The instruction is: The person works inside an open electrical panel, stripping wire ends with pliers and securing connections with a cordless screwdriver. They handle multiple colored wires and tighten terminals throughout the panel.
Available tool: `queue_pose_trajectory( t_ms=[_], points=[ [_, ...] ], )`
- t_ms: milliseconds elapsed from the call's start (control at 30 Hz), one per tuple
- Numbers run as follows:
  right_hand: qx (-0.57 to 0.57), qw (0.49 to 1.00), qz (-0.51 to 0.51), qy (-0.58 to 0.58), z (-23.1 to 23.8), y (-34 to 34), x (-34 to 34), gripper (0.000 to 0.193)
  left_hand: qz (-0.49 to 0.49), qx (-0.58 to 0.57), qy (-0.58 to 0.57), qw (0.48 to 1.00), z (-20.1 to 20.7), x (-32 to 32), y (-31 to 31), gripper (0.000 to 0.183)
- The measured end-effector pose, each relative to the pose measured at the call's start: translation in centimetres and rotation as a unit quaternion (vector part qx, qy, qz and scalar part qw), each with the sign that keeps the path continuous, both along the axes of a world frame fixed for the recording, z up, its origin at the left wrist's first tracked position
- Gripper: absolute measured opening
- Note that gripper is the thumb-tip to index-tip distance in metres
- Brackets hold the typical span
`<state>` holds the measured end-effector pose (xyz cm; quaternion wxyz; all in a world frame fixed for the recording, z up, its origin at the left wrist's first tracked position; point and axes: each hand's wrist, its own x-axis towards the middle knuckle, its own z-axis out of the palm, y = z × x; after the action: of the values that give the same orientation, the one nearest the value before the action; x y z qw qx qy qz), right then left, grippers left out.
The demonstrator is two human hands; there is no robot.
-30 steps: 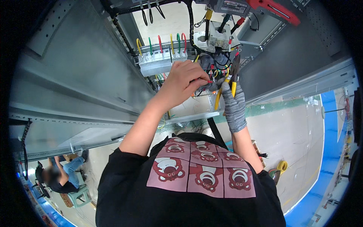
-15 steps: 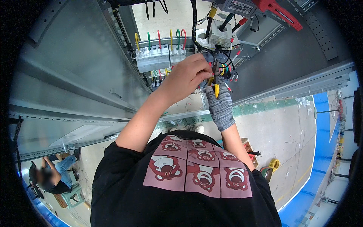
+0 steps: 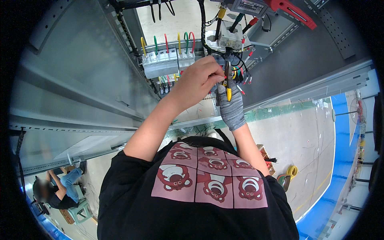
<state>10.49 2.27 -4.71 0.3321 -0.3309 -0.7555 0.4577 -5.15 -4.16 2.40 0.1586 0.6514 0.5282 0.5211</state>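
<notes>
My bare left hand [image 3: 200, 77] is closed in a pinch on something small beside the tool jaws. A tiny bit of red shows at its fingertips. My right hand [image 3: 232, 107], in a grey knit glove, is wrapped round a pair of pliers [image 3: 229, 94] with yellow-and-black handles, jaws pointing up and away from me. Just beyond the jaws hangs a bundle of black wires [image 3: 239, 60], some with red-and-white ends. Left of my hands sits a row of white circuit breakers [image 3: 161, 64], with yellow, green and red wire loops on top.
Grey cabinet walls [image 3: 76, 72] enclose the work on both sides. A red-handled device [image 3: 294, 15] is mounted at the upper right. On the floor lie a yellow coil [image 3: 292, 171] and a cardboard box [image 3: 267, 160]. Another person [image 3: 60, 188] sits on a stool at the lower left.
My gloved right hand and the pliers have moved slightly up, and the jaws stand more upright. My left hand keeps its pinch in nearly the same place.
</notes>
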Motion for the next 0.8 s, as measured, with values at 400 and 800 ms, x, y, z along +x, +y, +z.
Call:
queue_pose_trajectory(
  t_ms=[400, 800],
  points=[
    [0.096, 0.992, -0.014, -0.079, 1.1, 0.2, 0.4, 0.034, 0.029, -0.002, 0.008, 1.000, 0.0, -0.1, -0.1, 0.012],
    [0.100, 0.988, -0.048, -0.103, 0.8, 0.3, -0.2, 0.033, 0.050, 0.069, 0.079, 0.993, -1.0, -1.0, 0.1, 0.014]
  ],
)
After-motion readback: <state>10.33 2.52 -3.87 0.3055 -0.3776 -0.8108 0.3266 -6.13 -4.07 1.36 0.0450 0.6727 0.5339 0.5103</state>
